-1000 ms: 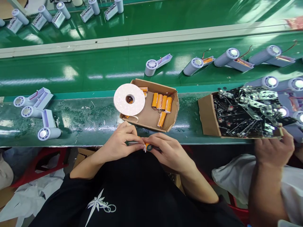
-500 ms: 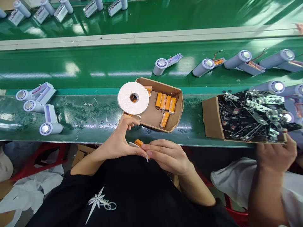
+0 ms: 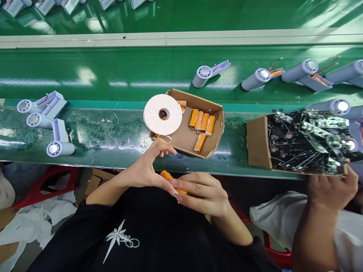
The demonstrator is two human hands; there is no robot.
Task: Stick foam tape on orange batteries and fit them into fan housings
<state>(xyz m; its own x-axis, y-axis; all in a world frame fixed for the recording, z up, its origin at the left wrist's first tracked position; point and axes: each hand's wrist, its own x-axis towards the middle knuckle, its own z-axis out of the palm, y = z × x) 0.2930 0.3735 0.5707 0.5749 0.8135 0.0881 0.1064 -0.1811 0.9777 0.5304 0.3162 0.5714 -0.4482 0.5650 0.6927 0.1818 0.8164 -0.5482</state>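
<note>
"In the head view, where's the battery point(image 3: 166, 175)?"

"Between the two hands, in front of the black shirt point(image 3: 153, 223), just off the near edge of the bench point(image 3: 113, 141). It lies tilted."

"What has hold of it?"

"The right hand point(image 3: 205, 192). Its thumb and fingers are closed on the battery, covering part of it."

"And the left hand point(image 3: 147, 168)?"

"Its thumb and forefinger are spread wide, with the thumb tip at the battery, by a bit of white strip point(image 3: 177, 192). I can't tell which of them grips the strip."

"What's nearest beyond them?"

"A carton point(image 3: 184, 140) on the bench. A white roll point(image 3: 151, 117) rests over its left side, and orange cells point(image 3: 202, 122) lie inside, most of them bunched to the right of the roll."

"Anything to the sides?"

"Three lilac units point(image 3: 61, 148) at the left of the bench. At the right, a box point(image 3: 258, 143) heaped with black strips point(image 3: 295, 145), with another person's hand point(image 3: 333, 189) at its near edge."

"And further back?"

"More lilac tubes point(image 3: 202, 76) on the green belt point(image 3: 127, 71), some with orange in their side housings."
</note>
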